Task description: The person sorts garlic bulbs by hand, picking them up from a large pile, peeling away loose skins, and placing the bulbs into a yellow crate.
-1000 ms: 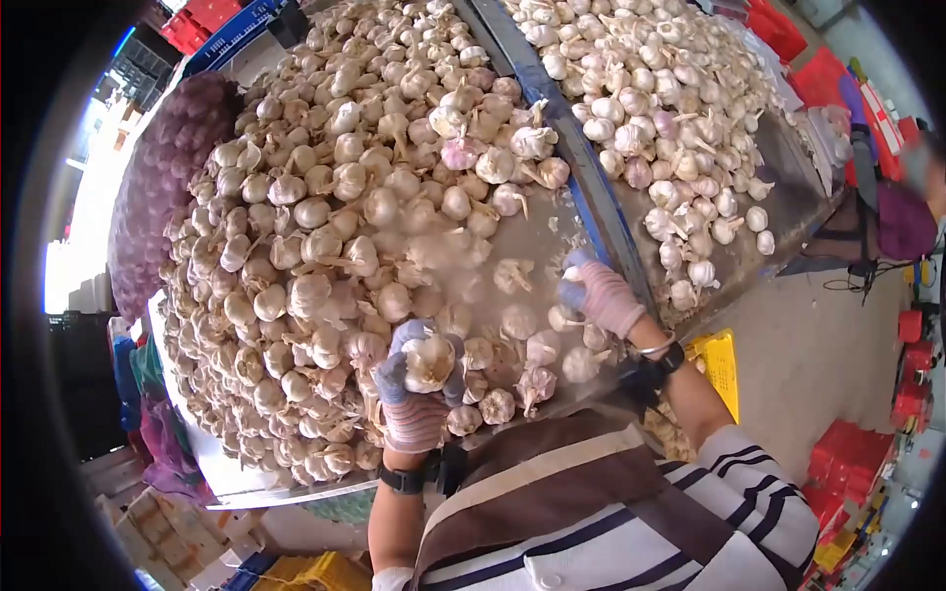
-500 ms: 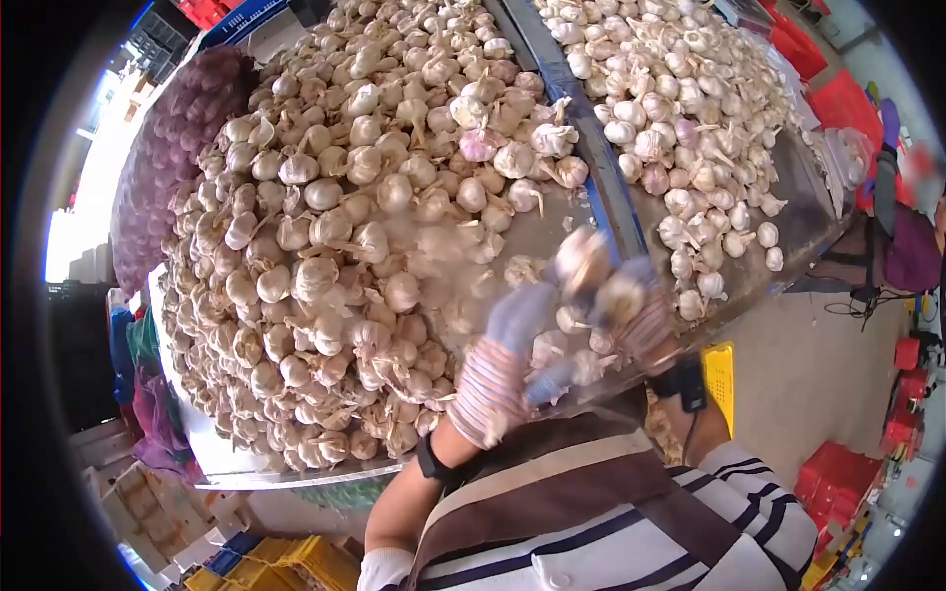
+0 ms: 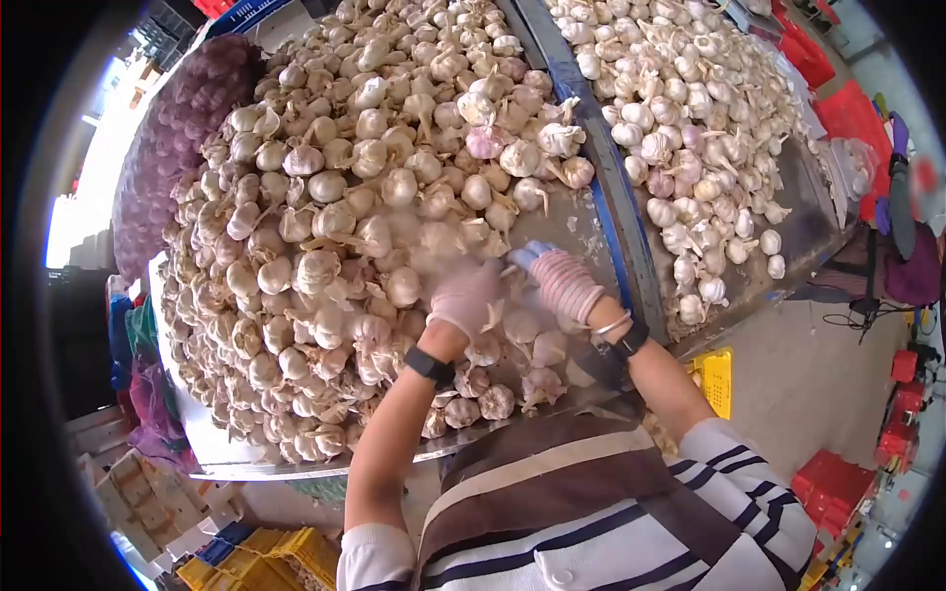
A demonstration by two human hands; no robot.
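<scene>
My left hand point(image 3: 468, 297), in a pale striped glove, is blurred over the near edge of the garlic heap point(image 3: 325, 217); its fingers are smeared by motion. Close on its right, my right hand point(image 3: 560, 281) wears a striped glove with bluish fingertips. Its fingers are curled toward the left hand, around a small dark thing too unclear to name. Just below the hands, loose garlic bulbs point(image 3: 496, 401) lie along the table's front edge.
A blue-edged metal divider point(image 3: 588, 118) separates the large heap from a second garlic pile point(image 3: 680, 128) on the right. A purple net sack of garlic point(image 3: 187, 148) stands at the left. A yellow crate point(image 3: 717, 382) sits below the table's right side.
Both hands have moved away from the table's front edge, toward the large heap. The garlic bulbs seen blurred at the hands earlier no longer show there.
</scene>
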